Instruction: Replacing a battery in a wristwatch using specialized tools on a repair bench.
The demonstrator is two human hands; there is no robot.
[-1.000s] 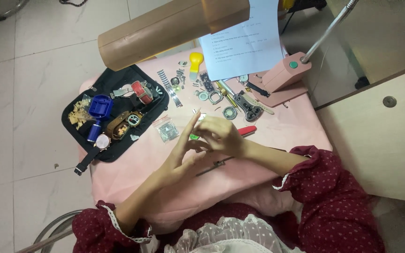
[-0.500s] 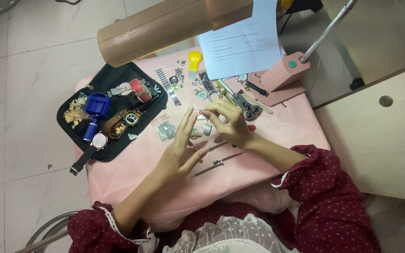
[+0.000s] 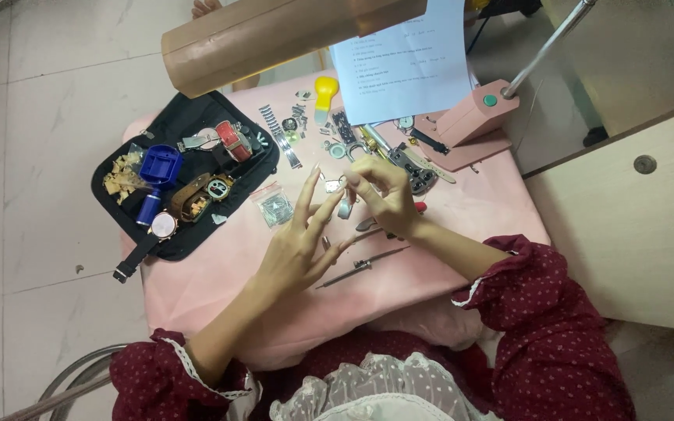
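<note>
Overhead view of a pink-covered table at which a person in dark red dotted sleeves works with small watch parts. Left hand is raised just over the cloth with its fingers spread apart and extended, holding nothing; its fingertips lie just beside a small silvery metal piece. Right hand has thumb and forefinger pinched together at the upper end of that metal piece, the remaining fingers curled; whether the piece rests on the cloth or is lifted clear cannot be told. Near the wrists, a slim metal tool lies slantwise on the cloth, and a second dark tool with a red end lies partly hidden under the right hand. A small clear bag of parts lies left of the left fingertips. Farther left, a black tray holds a blue tool, a red strap and several wristwatches. Beyond the hands lie scattered links and tools, a yellow-handled tool, a printed sheet of paper and a pink lamp base. A tan lamp shade overhangs the upper table.
</note>
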